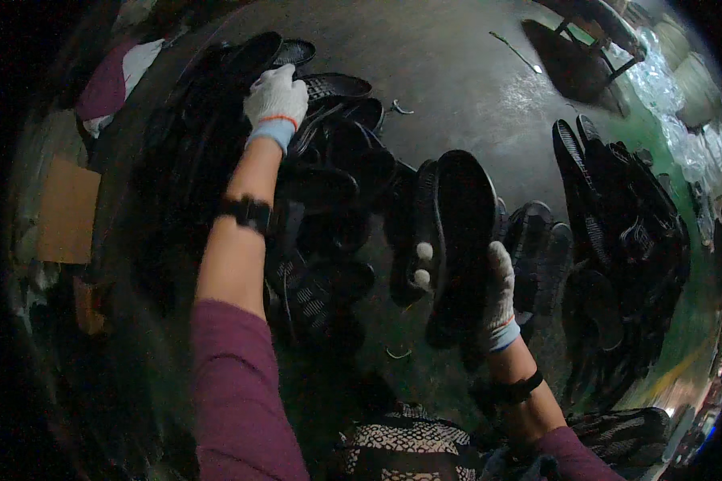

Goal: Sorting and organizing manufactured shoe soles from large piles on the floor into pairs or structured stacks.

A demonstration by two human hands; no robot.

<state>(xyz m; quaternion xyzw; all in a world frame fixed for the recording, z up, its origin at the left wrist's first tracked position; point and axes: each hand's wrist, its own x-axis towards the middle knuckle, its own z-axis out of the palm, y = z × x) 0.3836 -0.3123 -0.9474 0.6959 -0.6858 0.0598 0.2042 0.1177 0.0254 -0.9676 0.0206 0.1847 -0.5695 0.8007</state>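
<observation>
My right hand [501, 293], in a white knitted glove, holds a black shoe sole [463, 196] upright, with a second black sole [427, 196] against its left side. The thumb lies along the right edge, and two white fingertips show at the left. Farther off to the left, my gloved left hand [277, 98] reaches onto a heap of black shoe soles [321, 184]. Its fingers bend down at a sole's edge [295, 53] and seem closed on it, though the tips are partly hidden.
More black soles [618, 200] are piled at the right, with a few [541, 248] beside my right hand. Clear plastic wrapping [670, 88] and a dark stool [594, 32] are at the far right. A cardboard piece [69, 210] stands at the left. Small scraps [401, 107] dot the floor.
</observation>
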